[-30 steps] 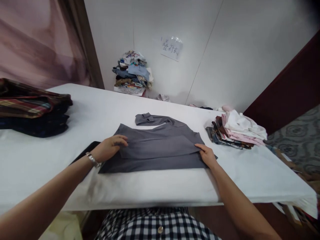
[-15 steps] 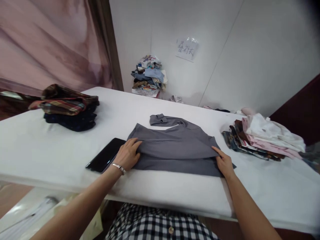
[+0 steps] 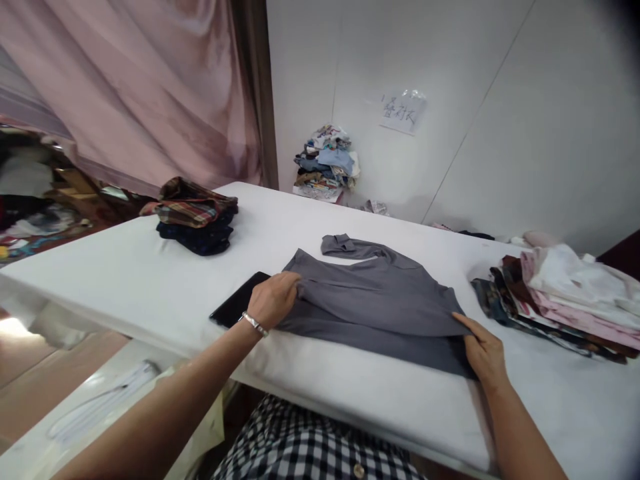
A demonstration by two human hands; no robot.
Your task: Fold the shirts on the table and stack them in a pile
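Grey shirt (image 3: pixel 373 303) half folded at centre of the white bench (image 3: pixel 125 280), both hands on its side edges.

Compared with a second ago: view swung to the left, so more pink curtain (image 3: pixel 150 87) and the plaid clothes pile (image 3: pixel 193 215) at 10 o'clock now seen; the near fold lifted a little more and drawn upward, hands closer to the shirt body. Judged as a fold still in progress, not pressed flat. Left hand (image 3: pixel 274 300) at 9 o'clock of the shirt, fingers curled and pinching the fold edge, wrist with bracelet low, just beside the black phone (image 3: pixel 239 300). Right hand (image 3: pixel 483 350) at 4 o'clock, fingers closed on the hem corner, thumb on top. Mixed light clothes stack (image 3: pixel 565 293) at 3 o'clock, apart.
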